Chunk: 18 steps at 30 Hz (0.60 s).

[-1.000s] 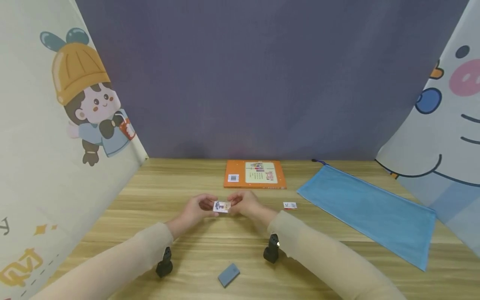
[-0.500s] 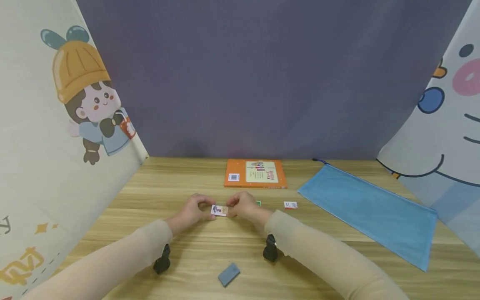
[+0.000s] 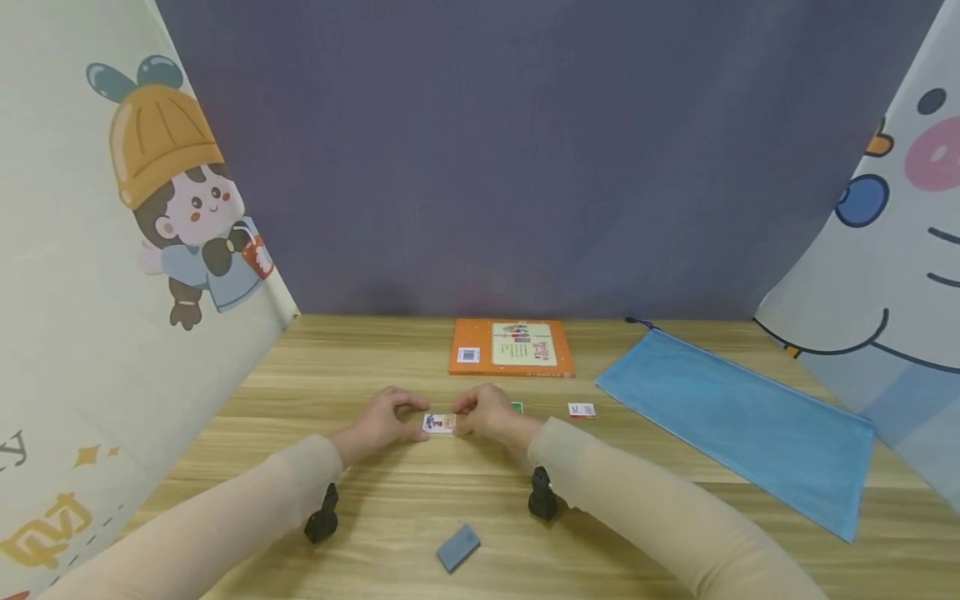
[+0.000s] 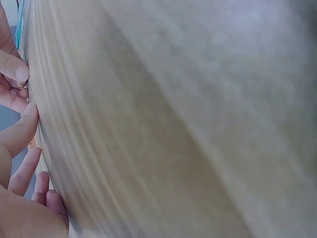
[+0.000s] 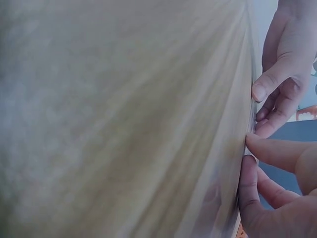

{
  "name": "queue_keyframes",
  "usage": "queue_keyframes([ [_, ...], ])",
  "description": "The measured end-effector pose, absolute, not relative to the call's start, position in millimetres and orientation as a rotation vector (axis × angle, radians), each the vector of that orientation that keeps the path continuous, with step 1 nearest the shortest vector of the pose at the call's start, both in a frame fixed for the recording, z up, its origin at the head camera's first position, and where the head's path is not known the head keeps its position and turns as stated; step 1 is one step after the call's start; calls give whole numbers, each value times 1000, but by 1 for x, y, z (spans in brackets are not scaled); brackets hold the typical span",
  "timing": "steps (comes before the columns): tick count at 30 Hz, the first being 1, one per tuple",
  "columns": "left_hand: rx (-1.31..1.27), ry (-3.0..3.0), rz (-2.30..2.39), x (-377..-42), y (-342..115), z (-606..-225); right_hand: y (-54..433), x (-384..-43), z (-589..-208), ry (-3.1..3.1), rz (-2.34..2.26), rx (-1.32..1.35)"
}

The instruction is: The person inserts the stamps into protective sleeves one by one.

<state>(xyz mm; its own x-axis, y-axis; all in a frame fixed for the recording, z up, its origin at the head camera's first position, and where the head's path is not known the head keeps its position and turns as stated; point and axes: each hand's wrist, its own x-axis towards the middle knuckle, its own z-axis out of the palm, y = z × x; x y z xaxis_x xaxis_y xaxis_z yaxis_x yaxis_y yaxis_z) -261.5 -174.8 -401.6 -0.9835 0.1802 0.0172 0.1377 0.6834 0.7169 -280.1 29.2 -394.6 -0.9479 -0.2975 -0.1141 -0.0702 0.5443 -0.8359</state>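
Observation:
A small white card [image 3: 438, 423] printed with a colourful picture lies flat at the tabletop in the head view, between both hands. My left hand [image 3: 386, 421] holds its left end, thumb at the near corner and index finger at the far one. At its right end, my right hand [image 3: 487, 412] pinches the edge with thumb and fingers. Both wrist views show the fingertips low against the wood, with the card barely visible there. Partly hidden behind the right hand is a green-edged piece [image 3: 517, 407]. Farther right lies another small white card [image 3: 581, 410] with a red edge.
An orange book [image 3: 512, 347] lies behind the hands. The blue drawstring pouch [image 3: 742, 425] is spread flat on the right side. Near the front of the wooden table [image 3: 375, 542] sits a grey-blue block [image 3: 458, 547]. A dark curtain [image 3: 525, 158] hangs behind the table.
Both hands have come slightly nearer and lower with the card, which now lies flat at the tabletop. The green-edged piece has come into view behind the right hand.

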Motion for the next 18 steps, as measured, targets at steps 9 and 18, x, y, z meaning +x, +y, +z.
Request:
queue_keyframes([
  [9,239,2680,1328,-266,-175,-398,35,-284,-393,2398,-1508,-285],
  [18,240,2664,1434,-270,-166,-382,49,-293,-377,2464,-1526,-303],
])
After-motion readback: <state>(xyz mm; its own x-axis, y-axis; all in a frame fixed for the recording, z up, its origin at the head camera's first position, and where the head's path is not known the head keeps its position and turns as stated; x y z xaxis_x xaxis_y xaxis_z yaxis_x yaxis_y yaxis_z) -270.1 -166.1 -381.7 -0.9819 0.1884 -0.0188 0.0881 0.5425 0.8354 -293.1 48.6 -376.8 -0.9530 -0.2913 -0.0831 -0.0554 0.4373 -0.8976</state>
